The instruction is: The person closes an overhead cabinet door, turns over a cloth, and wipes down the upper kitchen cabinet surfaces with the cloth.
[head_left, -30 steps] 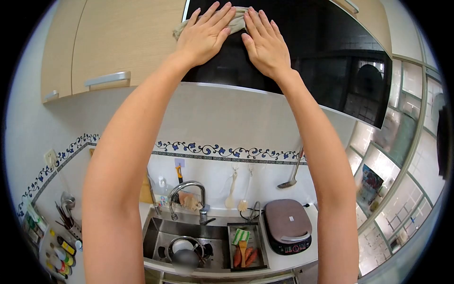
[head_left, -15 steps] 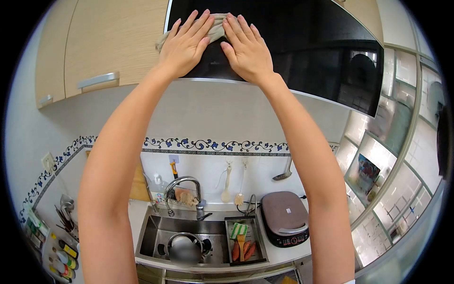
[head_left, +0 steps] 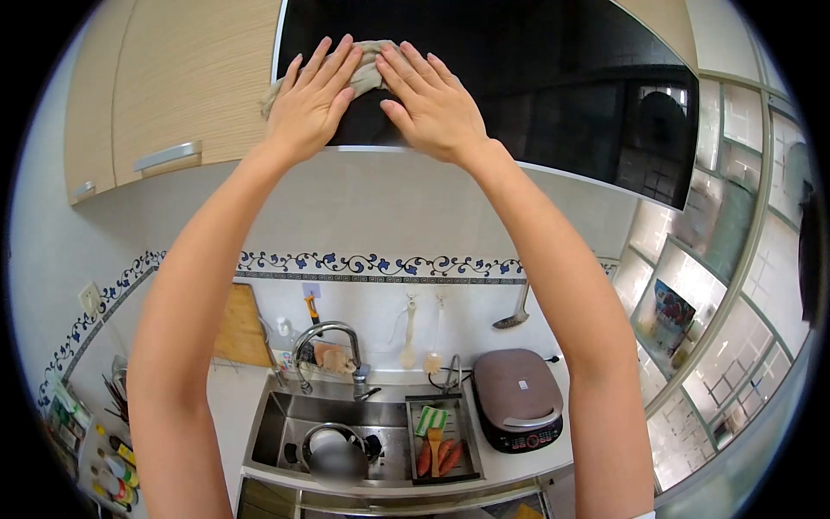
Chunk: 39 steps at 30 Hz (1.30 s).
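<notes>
Both of my arms reach up to a glossy black cabinet door (head_left: 553, 104). A beige-grey cloth (head_left: 370, 76) lies bunched against its left part, and one end trails past the door's silver left edge. My left hand (head_left: 313, 99) presses flat over the cloth, fingers stretched and a little apart. To its right, my right hand (head_left: 435, 99) also lies flat with fingers spread; its fingertips touch the right end of the cloth. The palms cover part of the cloth.
Light wood cabinets (head_left: 194, 86) adjoin on the left. Below are a steel sink (head_left: 285, 415) with a curved faucet (head_left: 356, 346), a drain tray (head_left: 471, 432) holding a sponge and wooden spatula, and a brown electric griddle (head_left: 519, 389). A ladle (head_left: 512, 320) hangs on the wall.
Both hands and the cloth have slid slightly down the black door. The whole view has shifted a little, so cabinets and counter sit further left.
</notes>
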Tool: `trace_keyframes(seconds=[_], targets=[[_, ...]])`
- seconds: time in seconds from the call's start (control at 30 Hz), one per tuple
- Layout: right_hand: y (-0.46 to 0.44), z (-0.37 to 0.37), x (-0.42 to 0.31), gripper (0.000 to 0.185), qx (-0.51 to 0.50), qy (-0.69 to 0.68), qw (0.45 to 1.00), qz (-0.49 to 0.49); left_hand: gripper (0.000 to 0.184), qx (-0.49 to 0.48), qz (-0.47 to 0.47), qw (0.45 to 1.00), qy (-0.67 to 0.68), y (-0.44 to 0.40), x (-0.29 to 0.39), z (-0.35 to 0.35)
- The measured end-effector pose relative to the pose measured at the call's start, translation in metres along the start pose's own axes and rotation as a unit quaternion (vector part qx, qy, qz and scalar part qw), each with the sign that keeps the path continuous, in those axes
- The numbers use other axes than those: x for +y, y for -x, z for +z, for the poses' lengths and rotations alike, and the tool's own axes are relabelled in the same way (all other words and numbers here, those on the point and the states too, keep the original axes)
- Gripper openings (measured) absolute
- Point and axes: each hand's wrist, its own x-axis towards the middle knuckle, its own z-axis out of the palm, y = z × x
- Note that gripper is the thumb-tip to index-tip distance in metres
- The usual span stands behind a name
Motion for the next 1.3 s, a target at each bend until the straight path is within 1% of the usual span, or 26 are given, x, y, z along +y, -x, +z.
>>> trace_keyframes(seconds=[0.17, 0.23, 0.43, 0.7, 0.77, 0.83, 0.9, 0.97, 1.03, 1.1, 1.17, 1.3], targets=[[0.013, -0.011, 0.008, 0.055, -0.024, -0.015, 0.999, -0.017, 0.053, -0.019, 0.014, 1.000, 0.000, 0.004, 0.007, -0.001], [0.019, -0.015, 0.013, 0.056, -0.045, -0.016, 0.998, -0.037, 0.053, -0.050, 0.010, 0.999, -0.009, 0.006, 0.013, -0.004], [0.035, -0.027, 0.029, 0.058, -0.075, -0.005, 0.994, -0.082, 0.054, -0.068, 0.030, 0.997, 0.001, 0.007, 0.030, -0.006], [0.045, -0.037, 0.046, 0.061, -0.109, -0.031, 0.989, -0.097, 0.055, -0.085, 0.043, 0.995, 0.008, 0.003, 0.046, -0.004], [0.046, -0.041, 0.050, 0.062, -0.117, -0.036, 0.987, -0.104, 0.055, -0.071, 0.027, 0.997, 0.016, 0.002, 0.053, -0.001], [0.049, -0.045, 0.056, 0.062, -0.138, -0.027, 0.985, -0.105, 0.057, -0.085, 0.030, 0.996, 0.012, 0.001, 0.060, -0.002], [0.052, -0.049, 0.061, 0.062, -0.136, -0.022, 0.984, -0.113, 0.057, -0.079, 0.030, 0.996, 0.019, -0.001, 0.067, 0.000], [0.054, -0.052, 0.065, 0.062, -0.152, -0.001, 0.982, -0.112, 0.057, -0.084, 0.016, 0.996, 0.010, -0.002, 0.075, 0.003], [0.057, -0.054, 0.069, 0.061, -0.142, -0.012, 0.982, -0.122, 0.056, -0.065, 0.026, 0.997, 0.016, -0.003, 0.079, 0.004], [0.058, -0.056, 0.073, 0.060, -0.155, -0.008, 0.981, -0.119, 0.056, -0.074, 0.009, 0.997, 0.015, -0.006, 0.086, 0.003], [0.057, -0.059, 0.071, 0.060, -0.150, -0.020, 0.981, -0.125, 0.057, -0.053, -0.021, 0.997, 0.043, -0.005, 0.091, 0.005], [0.055, -0.056, 0.064, 0.060, -0.144, -0.002, 0.984, -0.103, 0.057, -0.037, -0.039, 0.997, 0.058, -0.003, 0.093, 0.006]])
